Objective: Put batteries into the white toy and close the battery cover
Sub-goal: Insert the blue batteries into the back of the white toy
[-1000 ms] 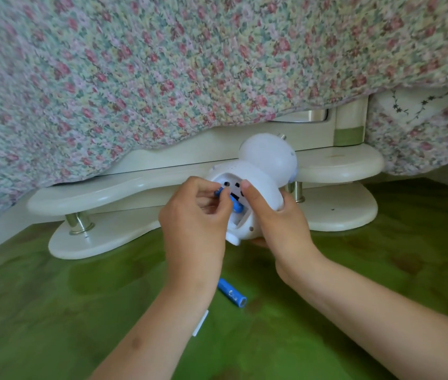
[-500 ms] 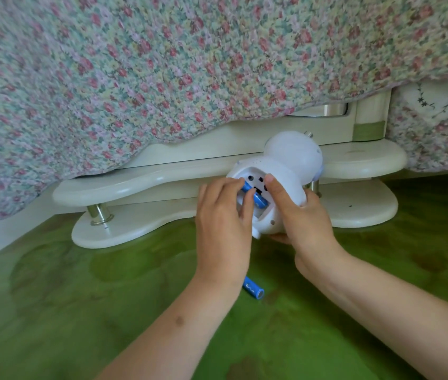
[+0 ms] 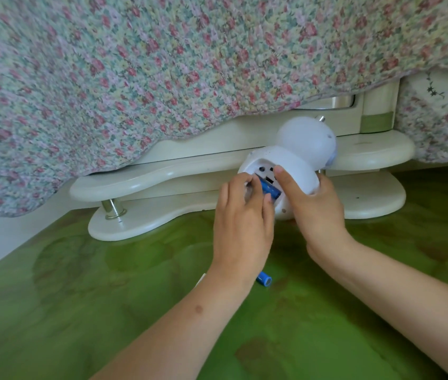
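Observation:
The white toy [image 3: 297, 160], two rounded lobes, is held tilted above the green floor with its open battery compartment facing me. My right hand [image 3: 313, 207] grips its lower body, thumb resting beside the compartment. My left hand [image 3: 244, 215] pinches a blue battery [image 3: 269, 189] that lies partly inside the compartment. A second blue battery [image 3: 264, 279] lies on the floor below my left wrist, partly hidden by it. A sliver of something white [image 3: 200, 279] shows at the left edge of my left forearm; I cannot tell what it is.
A floral quilt [image 3: 162, 78] hangs down over a cream bed frame [image 3: 162, 176] with two curved shelf-like steps and a metal post [image 3: 111, 208]. Green mat [image 3: 107, 311] covers the floor in front of me.
The view shifted so toy and hands sit further right in frame. My left fingers have pushed the blue battery deeper into the compartment. My right hand keeps its grip.

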`<state>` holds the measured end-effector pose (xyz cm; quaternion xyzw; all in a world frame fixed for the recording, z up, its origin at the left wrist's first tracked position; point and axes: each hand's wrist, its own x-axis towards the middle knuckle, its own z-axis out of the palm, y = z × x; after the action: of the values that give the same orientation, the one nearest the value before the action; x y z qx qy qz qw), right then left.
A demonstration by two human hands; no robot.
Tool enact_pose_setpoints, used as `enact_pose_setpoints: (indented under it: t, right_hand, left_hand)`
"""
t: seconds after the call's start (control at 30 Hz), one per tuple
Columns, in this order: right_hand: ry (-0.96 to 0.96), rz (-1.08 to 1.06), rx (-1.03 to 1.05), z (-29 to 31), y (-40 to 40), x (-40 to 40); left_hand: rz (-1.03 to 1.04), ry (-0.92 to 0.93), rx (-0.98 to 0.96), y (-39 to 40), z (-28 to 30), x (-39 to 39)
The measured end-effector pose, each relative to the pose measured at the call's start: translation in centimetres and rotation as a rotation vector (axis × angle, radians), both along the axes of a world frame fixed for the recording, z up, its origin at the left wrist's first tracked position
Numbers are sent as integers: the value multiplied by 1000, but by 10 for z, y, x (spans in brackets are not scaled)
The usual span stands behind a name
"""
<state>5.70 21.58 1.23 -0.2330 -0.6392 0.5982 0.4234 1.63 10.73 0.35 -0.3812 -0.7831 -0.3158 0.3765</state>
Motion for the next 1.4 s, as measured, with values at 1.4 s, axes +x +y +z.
enact_pose_setpoints:
  t: [1.4]
  right_hand:
    - [24,-2,78,2,11,1]
  left_hand:
    - [-55,-113,133,-21,32,5]
